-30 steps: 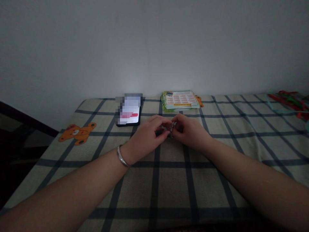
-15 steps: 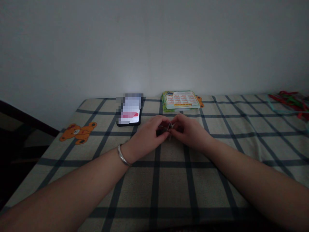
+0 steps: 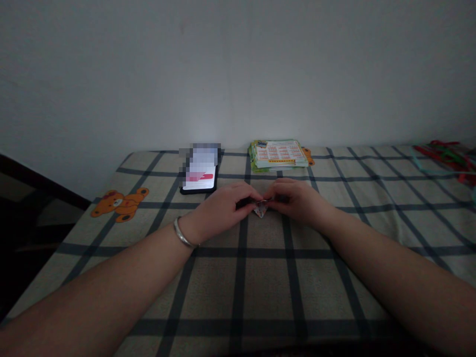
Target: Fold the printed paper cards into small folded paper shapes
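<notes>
Between my two hands is a small piece of folded paper (image 3: 261, 210), pale with printed marks, its lower part showing as a downward-pointing triangle. My left hand (image 3: 227, 206), below a silver bangle on the wrist, pinches the paper's left side between thumb and fingers. On the right side my right hand (image 3: 297, 200) pinches it the same way. The fingertips of both hands nearly meet over the paper's upper edge and cover part of it. Both hands are low over the checked tablecloth (image 3: 264, 282).
A phone (image 3: 203, 181) with a lit, partly blurred screen lies behind my left hand. Behind my right hand sits a stack of printed sheets (image 3: 280, 152). Tangled red and green strips (image 3: 451, 156) lie at the far right. An orange bear picture (image 3: 121, 204) is at left. A wall (image 3: 238, 74) rises behind.
My hands have drawn slightly apart. The folded paper, seen as a narrow upright shape before, now shows a flatter, wider triangular face.
</notes>
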Tool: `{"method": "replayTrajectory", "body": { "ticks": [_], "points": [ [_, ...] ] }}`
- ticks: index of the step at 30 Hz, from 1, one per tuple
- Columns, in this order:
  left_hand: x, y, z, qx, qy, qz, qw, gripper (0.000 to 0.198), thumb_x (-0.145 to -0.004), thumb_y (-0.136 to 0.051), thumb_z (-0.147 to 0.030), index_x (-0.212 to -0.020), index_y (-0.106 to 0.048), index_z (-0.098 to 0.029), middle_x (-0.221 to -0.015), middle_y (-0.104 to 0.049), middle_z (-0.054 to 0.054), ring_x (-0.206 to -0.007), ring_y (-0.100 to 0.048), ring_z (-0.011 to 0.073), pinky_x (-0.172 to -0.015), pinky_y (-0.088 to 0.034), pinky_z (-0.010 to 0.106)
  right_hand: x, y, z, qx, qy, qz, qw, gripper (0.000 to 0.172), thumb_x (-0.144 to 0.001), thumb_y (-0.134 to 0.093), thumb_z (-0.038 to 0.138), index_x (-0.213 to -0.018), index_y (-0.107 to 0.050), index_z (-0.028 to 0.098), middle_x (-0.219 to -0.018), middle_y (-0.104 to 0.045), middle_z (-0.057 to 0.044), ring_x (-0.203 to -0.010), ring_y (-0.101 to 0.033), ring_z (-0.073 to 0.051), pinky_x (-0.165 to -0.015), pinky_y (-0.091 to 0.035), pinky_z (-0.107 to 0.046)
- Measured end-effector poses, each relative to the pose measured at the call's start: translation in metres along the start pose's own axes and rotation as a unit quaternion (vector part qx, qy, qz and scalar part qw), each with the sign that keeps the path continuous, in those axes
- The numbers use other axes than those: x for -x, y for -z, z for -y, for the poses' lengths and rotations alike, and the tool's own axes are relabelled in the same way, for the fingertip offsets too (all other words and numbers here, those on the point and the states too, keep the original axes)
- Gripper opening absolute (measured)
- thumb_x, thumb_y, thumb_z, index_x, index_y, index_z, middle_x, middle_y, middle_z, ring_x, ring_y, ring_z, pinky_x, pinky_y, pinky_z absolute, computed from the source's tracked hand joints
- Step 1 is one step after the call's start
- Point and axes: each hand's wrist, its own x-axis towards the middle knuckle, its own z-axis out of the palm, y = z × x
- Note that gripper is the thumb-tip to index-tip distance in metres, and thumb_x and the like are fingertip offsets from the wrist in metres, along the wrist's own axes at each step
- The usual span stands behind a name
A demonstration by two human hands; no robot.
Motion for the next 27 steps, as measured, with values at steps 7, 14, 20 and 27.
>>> {"method": "replayTrajectory", "body": {
  "ticks": [7, 14, 20, 27],
  "points": [
    [0.000, 0.005, 0.002, -0.022, 0.011, 0.014, 1.000, 0.012, -0.088, -0.060, -0.023, -0.099, -0.063, -0.022, -0.100, -0.067, 0.000, -0.095, -0.062, 0.0157, -0.088, -0.047, 0.031, 0.000, 0.002, 0.005, 0.038, 0.011, 0.025, 0.999, 0.012, -0.088, -0.059, 0.026, -0.093, -0.068, 0.021, -0.090, -0.068, -0.003, -0.082, -0.061, -0.014, -0.072, -0.043, -0.025],
    [0.000, 0.007, 0.003, -0.016, -0.016, 0.037, 0.999, 0.014, -0.090, -0.058, -0.022, -0.100, -0.067, -0.024, -0.103, -0.069, 0.000, -0.099, -0.063, 0.0150, -0.091, -0.047, 0.031, 0.003, 0.004, 0.008, 0.078, 0.023, 0.026, 0.996, 0.013, -0.088, -0.059, 0.025, -0.095, -0.069, 0.021, -0.091, -0.069, -0.003, -0.082, -0.062, -0.015, -0.072, -0.044, -0.025],
    [0.001, 0.007, 0.006, -0.046, -0.052, 0.054, 0.996, 0.015, -0.090, -0.057, -0.020, -0.100, -0.068, -0.023, -0.101, -0.069, 0.000, -0.097, -0.063, 0.0143, -0.088, -0.048, 0.028, 0.003, 0.008, 0.012, 0.108, 0.049, 0.048, 0.992, 0.014, -0.089, -0.060, 0.029, -0.094, -0.072, 0.023, -0.093, -0.070, -0.002, -0.082, -0.063, -0.015, -0.071, -0.044, -0.026],
    [0.003, 0.007, 0.006, -0.097, -0.078, 0.060, 0.990, 0.017, -0.090, -0.056, -0.018, -0.099, -0.070, -0.022, -0.106, -0.068, 0.002, -0.098, -0.063, 0.0158, -0.089, -0.049, 0.029, 0.002, 0.008, 0.015, 0.131, 0.066, 0.046, 0.988, 0.014, -0.088, -0.061, 0.027, -0.092, -0.073, 0.023, -0.096, -0.071, -0.002, -0.083, -0.063, -0.016, -0.069, -0.045, -0.027]
  ]
}}
